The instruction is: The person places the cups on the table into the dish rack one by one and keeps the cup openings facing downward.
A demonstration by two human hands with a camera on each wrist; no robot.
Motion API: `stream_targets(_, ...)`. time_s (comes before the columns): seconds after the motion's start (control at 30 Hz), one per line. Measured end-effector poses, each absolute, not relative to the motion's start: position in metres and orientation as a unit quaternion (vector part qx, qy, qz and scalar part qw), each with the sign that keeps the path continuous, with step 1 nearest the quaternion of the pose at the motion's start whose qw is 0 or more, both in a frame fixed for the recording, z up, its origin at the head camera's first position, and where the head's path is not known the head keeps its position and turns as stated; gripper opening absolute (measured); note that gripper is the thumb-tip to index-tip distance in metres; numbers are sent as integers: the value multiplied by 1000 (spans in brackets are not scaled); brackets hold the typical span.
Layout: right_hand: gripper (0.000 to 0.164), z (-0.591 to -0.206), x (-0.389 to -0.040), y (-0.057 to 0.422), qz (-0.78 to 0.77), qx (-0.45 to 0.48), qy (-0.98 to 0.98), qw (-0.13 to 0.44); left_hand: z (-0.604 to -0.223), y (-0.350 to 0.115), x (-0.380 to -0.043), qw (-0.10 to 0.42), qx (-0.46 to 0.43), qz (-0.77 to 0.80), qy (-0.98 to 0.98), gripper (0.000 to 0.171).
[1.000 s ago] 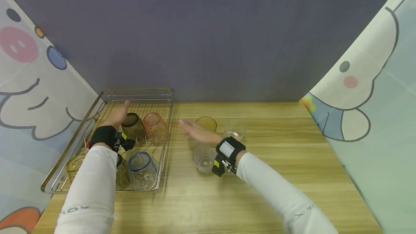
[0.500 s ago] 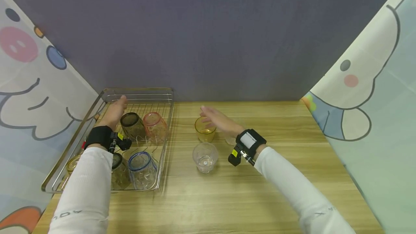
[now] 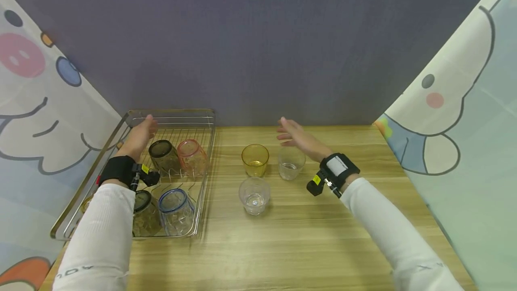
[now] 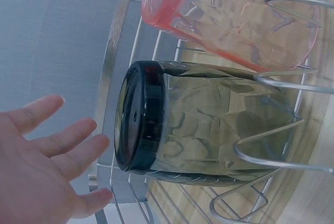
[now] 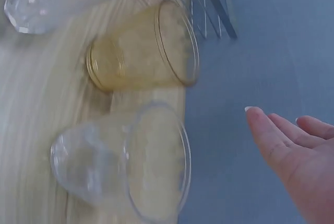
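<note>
My left hand [image 3: 139,138] hovers over the back left of the wire rack [image 3: 213,156], fingers spread, holding nothing. Beside it a dark grey glass [image 4: 209,125] stands upside down in the rack, and a pink glass [image 4: 240,20] is next to that one. My right hand [image 3: 300,139] is held up with relaxed fingers and nothing in them, above and behind a clear glass [image 3: 291,167]. An amber glass [image 3: 255,160] stands upright to the left of that glass. Nearer the front is another clear upright glass [image 3: 254,196].
The rack's front row holds a blue-rimmed glass [image 3: 177,212] and a dark olive glass [image 3: 145,214]; a yellow glass there is mostly hidden behind my left sleeve [image 3: 98,237]. A grey panel [image 3: 258,48] closes off the back of the wooden table [image 3: 258,255].
My right hand has moved right, from beside the rack, past the amber glass, to the clear glass at the right. My left hand has drifted slightly left and back.
</note>
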State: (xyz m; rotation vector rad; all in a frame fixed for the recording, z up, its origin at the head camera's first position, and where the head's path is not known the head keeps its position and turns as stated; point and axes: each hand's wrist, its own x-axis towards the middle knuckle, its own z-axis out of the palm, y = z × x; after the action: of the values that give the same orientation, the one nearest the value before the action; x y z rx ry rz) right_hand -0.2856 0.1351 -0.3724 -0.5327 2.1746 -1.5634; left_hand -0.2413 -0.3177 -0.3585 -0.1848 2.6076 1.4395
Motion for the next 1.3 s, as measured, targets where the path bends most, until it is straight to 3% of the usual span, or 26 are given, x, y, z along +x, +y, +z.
stream_targets(0.4,68,-374,-299,168,-506,-178,829,162,-351,-309,-246,68,-49,463,883,85)
stream_targets(0.53,74,-377,-299,168,-430,-195,865,168,-345,-299,-247,69,-30,449,890,83)
stream_targets(1.0,93,-401,-290,153,-290,-285,895,186,-337,-234,-256,33,128,309,942,69)
stream_targets(1.3,86,-410,-281,151,-219,-300,913,167,-348,-194,-253,31,194,196,961,68)
